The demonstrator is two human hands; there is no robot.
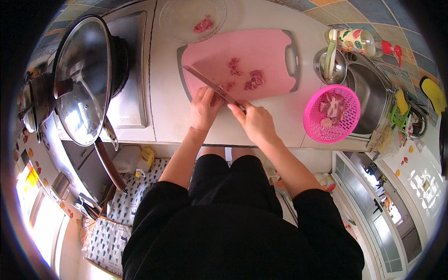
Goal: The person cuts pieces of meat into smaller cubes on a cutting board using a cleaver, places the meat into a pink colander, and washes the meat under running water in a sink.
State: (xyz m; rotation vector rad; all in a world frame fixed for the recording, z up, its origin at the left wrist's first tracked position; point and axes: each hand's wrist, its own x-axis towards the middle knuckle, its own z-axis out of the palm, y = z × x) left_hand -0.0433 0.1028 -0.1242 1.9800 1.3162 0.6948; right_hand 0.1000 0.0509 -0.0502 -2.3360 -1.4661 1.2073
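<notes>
My right hand [258, 120] grips the handle of a kitchen knife [207, 82]. Its blade slants up and left across a pink cutting board [269, 43] with grey ends. Close beside the blade, at the board's front edge, my left hand [203, 110] has its fingers bent around a piece of raw meat [214, 100], mostly hidden by the fingers. Beyond the knife lie cut pieces of raw meat [254, 80], a smaller cluster of meat bits [234, 66] and a little scrap [230, 86].
A clear glass plate [171, 21] at the back holds some meat. On the right are a pink plastic colander [309, 120] with meat, a metal bowl [319, 64] with scallion stalks, a pump bottle [358, 42] and a sink [372, 98]. A lidded wok [120, 66] stands left.
</notes>
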